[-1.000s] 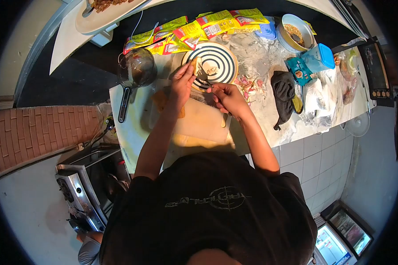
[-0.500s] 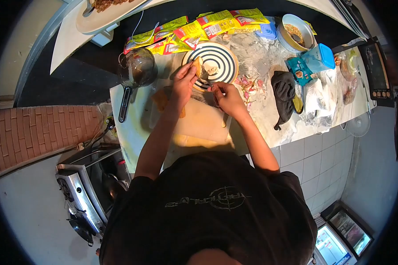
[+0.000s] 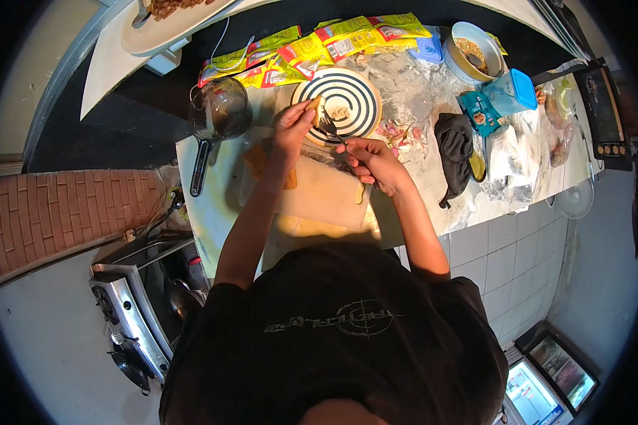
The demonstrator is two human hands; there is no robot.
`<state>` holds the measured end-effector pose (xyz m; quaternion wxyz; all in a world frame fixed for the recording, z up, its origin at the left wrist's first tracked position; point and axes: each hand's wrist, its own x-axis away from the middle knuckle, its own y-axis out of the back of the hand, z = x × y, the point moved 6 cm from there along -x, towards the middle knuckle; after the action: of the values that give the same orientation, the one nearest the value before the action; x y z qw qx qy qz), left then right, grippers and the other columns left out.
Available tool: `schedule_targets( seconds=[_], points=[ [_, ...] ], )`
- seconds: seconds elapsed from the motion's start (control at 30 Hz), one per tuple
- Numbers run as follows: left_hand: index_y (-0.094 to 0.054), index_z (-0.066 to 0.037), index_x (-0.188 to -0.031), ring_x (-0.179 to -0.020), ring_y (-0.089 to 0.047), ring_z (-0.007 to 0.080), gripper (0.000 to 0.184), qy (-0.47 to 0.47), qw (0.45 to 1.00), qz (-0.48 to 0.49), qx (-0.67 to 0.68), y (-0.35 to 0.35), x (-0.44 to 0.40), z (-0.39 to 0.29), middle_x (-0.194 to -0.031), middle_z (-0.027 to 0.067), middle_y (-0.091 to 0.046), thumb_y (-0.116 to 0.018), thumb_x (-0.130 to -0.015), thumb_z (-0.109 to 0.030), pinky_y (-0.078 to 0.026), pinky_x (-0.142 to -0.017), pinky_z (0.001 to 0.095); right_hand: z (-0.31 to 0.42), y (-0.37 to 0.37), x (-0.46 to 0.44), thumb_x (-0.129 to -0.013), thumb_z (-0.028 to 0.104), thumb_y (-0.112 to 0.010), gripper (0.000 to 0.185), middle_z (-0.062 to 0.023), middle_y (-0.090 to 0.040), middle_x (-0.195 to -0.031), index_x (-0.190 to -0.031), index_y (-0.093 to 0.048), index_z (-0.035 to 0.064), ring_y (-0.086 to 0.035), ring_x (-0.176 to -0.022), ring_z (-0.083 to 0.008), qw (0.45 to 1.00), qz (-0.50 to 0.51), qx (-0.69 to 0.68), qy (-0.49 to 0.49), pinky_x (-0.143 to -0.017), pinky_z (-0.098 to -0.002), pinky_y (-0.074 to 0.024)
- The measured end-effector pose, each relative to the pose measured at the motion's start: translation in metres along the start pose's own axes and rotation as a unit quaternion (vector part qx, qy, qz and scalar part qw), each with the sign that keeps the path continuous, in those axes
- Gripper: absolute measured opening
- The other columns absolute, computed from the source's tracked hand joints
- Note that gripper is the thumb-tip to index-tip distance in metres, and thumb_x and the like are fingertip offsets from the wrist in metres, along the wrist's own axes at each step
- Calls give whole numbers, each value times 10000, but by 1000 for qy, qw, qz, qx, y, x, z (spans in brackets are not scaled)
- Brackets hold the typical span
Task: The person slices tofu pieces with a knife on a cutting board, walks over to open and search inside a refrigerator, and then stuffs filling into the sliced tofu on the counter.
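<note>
My left hand [image 3: 295, 129] pinches a golden-brown piece that looks like fried tofu [image 3: 318, 108], its pale inside facing right, above the near left part of a plate with dark rings [image 3: 365, 92]. In my right hand [image 3: 377, 164] is a fork [image 3: 329, 127], its tines beside the tofu. Whether they touch it I cannot tell. Pale crumbly food [image 3: 341, 112] lies on the plate. Below my hands is a cutting board [image 3: 322, 195], with more golden-brown pieces [image 3: 257, 161] at its left, partly hidden by my left forearm.
A dark saucepan [image 3: 221, 110] stands at the left, handle toward me. Yellow packets [image 3: 308, 55] line the back. To the right are reddish peelings [image 3: 402, 139], a black cloth [image 3: 454, 152], a blue-lidded container [image 3: 514, 93] and a bowl of food [image 3: 475, 57].
My right hand has drawn back down and to the right with the fork, so its tines now show. The tofu in my left hand has turned slightly, showing its pale inside.
</note>
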<state>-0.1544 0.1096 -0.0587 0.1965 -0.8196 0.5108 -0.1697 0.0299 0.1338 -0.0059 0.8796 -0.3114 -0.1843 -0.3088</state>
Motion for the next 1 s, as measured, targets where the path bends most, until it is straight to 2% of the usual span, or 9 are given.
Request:
schedule_targets(
  seconds=[0.1,0.17,0.4,0.77,0.83,0.97,1.0],
  points=[
    [-569,11,-1238,-992,-578,89,325,6,997,3,-73,-5,3,-4,-1137,57,-628,-611,-936,-102,-458,-875,229,3,-3,1,-1000,127,-482,200,29,-436,-677,-1066,-620,-1,-308,-468,-29,999,-23,36,18,-394,-191,-233],
    [-568,19,-1235,-988,-578,90,327,-10,997,4,-74,-8,3,-7,-1128,60,-632,-615,-933,-99,-458,-872,229,6,-4,0,-999,128,-484,200,29,-436,-677,-1067,-620,-1,-309,-468,-28,997,-38,59,30,-392,-191,-234],
    [-568,46,-1216,-999,-595,114,313,-30,997,17,-70,1,-2,-11,-1113,77,-644,-611,-922,-52,-468,-887,244,3,-3,1,-997,127,-480,201,30,-444,-687,-1061,-617,-6,-313,-466,-20,1000,8,-2,7,-389,-182,-237],
    [-578,35,-1202,-1005,-605,120,294,-46,992,34,-114,1,4,-19,-1110,79,-651,-608,-917,-28,-471,-909,257,1,1,10,-988,110,-477,189,28,-457,-691,-1060,-607,-6,-326,-472,-24,995,66,-65,-28,-390,-182,-235],
    [-581,33,-1200,-1006,-604,119,290,-43,991,23,-126,1,4,-18,-1107,77,-652,-607,-916,-25,-470,-912,257,2,4,10,-991,103,-468,192,24,-458,-683,-1053,-611,-9,-321,-463,-32,1000,-1,-8,3,-386,-186,-237],
    [-567,20,-1222,-967,-593,103,308,-22,995,7,-100,8,7,-12,-1099,60,-646,-602,-925,-51,-468,-846,235,-1,3,7,-1001,135,-465,210,25,-456,-679,-1061,-614,0,-335,-448,-28,999,-10,29,31,-391,-187,-255],
    [-558,15,-1235,-954,-585,95,320,-14,996,-7,-91,9,7,-11,-1090,50,-644,-601,-928,-65,-461,-818,225,-1,4,9,-997,152,-475,206,21,-477,-653,-1038,-626,18,-365,-440,-43,995,-38,76,47,-389,-210,-277]
  ],
)
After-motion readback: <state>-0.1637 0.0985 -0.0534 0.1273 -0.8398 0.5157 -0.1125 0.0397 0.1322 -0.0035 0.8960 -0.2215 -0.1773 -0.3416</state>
